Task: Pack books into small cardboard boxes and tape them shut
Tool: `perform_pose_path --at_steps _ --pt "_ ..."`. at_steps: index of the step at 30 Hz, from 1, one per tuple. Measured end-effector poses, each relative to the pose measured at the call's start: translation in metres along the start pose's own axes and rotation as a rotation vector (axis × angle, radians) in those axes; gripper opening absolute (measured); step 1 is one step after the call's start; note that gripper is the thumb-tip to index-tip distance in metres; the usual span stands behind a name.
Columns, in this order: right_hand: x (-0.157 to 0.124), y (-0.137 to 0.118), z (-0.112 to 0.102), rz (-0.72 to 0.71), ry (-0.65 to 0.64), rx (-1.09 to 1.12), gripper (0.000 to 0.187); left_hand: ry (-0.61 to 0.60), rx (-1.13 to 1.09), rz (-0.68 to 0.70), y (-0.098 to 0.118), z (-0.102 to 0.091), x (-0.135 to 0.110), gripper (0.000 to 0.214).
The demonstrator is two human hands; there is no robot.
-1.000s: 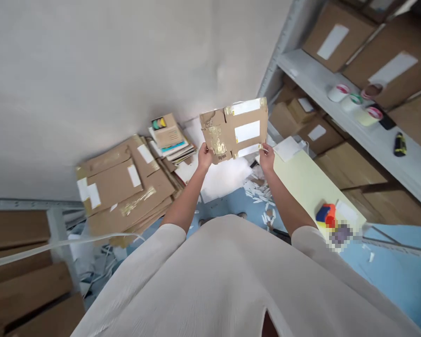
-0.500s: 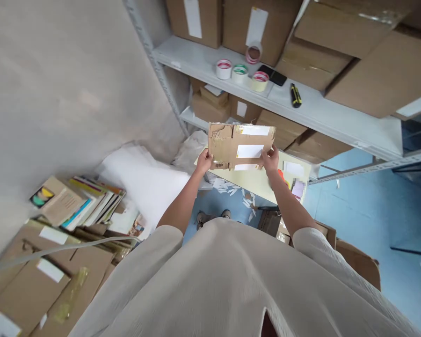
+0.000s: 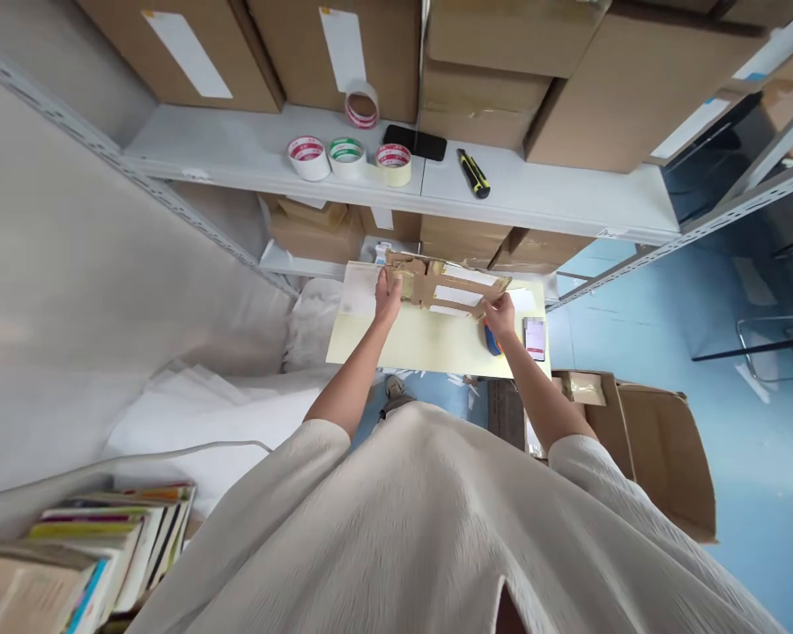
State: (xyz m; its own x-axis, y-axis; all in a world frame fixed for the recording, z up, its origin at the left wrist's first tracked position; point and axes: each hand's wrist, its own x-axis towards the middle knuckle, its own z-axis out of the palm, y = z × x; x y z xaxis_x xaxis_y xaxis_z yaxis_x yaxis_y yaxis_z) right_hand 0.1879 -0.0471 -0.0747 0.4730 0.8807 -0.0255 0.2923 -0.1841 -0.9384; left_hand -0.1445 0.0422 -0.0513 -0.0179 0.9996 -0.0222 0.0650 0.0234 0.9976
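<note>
Between my two hands is a flattened piece of cardboard [image 3: 425,286] with white labels and shiny tape on it, tilted over a pale yellow table [image 3: 370,339]. My left hand [image 3: 389,298] grips its left end, thumb on the near face. The lower right corner is pinched by my right hand [image 3: 500,317]. Just under my right hand lies a blue and orange round object [image 3: 492,338], partly hidden by the hand. A phone with a lit screen [image 3: 535,339] lies to the right of it on the table.
On the grey shelf [image 3: 542,189] stand several tape rolls [image 3: 308,158], a black phone-like object [image 3: 414,143] and a yellow-black utility knife [image 3: 474,173]. Cardboard boxes [image 3: 482,97] fill the space behind. Books [image 3: 132,537] are stacked lower left. An open carton [image 3: 664,453] stands at the right.
My view has swung toward the shelf and table. The cardboard is now over the table and tipped flatter, still held in both hands.
</note>
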Motion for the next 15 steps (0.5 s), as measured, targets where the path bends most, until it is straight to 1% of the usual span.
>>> perform_pose_path --at_steps 3,5,7,9,12,15 --pt "0.000 0.001 0.008 0.056 0.038 -0.045 0.043 0.005 -0.067 -0.155 -0.003 0.002 0.022 0.074" --pt "-0.002 0.001 0.015 0.086 0.037 -0.063 0.044 -0.010 -0.090 -0.216 -0.006 0.000 0.031 0.063" --pt "-0.007 -0.002 0.023 0.099 0.018 -0.062 0.047 -0.043 -0.089 -0.227 -0.008 -0.002 0.037 0.053" --pt "-0.012 -0.005 0.031 0.092 -0.016 -0.055 0.049 -0.099 -0.078 -0.208 -0.011 -0.002 0.039 0.048" --pt "-0.017 -0.011 0.041 0.075 -0.076 -0.056 0.053 -0.180 -0.092 -0.203 -0.016 0.002 0.041 0.051" --pt "-0.020 -0.015 0.043 0.089 -0.112 -0.060 0.062 -0.209 -0.113 -0.261 -0.022 0.006 0.043 0.064"
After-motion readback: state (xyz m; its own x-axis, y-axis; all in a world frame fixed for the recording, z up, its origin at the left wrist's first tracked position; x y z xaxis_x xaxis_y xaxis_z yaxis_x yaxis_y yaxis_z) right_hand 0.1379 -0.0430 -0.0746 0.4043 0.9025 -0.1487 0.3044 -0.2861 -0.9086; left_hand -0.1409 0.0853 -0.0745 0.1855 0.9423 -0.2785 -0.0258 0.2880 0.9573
